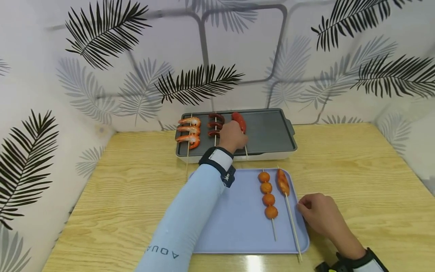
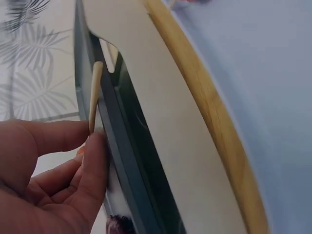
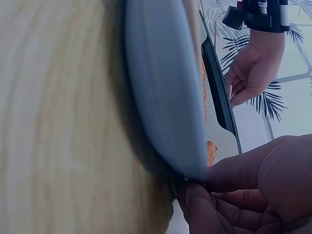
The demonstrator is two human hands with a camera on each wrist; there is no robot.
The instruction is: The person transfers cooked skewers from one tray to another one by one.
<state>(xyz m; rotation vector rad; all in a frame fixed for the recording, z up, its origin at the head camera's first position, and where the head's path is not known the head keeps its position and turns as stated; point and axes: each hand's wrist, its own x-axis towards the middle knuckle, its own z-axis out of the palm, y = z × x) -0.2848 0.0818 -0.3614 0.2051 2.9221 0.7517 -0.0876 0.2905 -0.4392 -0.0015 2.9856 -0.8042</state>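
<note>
On the dark grill pan (image 1: pixel 268 130) lies a red sausage skewer (image 1: pixel 239 120), toward the middle. My left hand (image 1: pixel 233 136) is over the pan's front part and pinches the wooden stick (image 2: pixel 95 92) of that skewer between thumb and index finger. The sausage's lower part is hidden by the hand in the head view. At the right side of the lilac tray (image 1: pixel 234 226), my right hand (image 1: pixel 317 213) pinches the rim with thumb and curled fingers. The tray carries a skewer of orange balls (image 1: pixel 268 199) and a browned meat skewer (image 1: pixel 283 182), its stick overhanging the front edge.
A shrimp skewer (image 1: pixel 189 130) lies at the pan's left end, its stick jutting over the front. Beside it is a skewer of dark reddish curved pieces (image 1: pixel 215 124). The wooden table (image 1: pixel 350 158) meets a leaf-patterned wall covering (image 1: pixel 238 94) just behind the pan.
</note>
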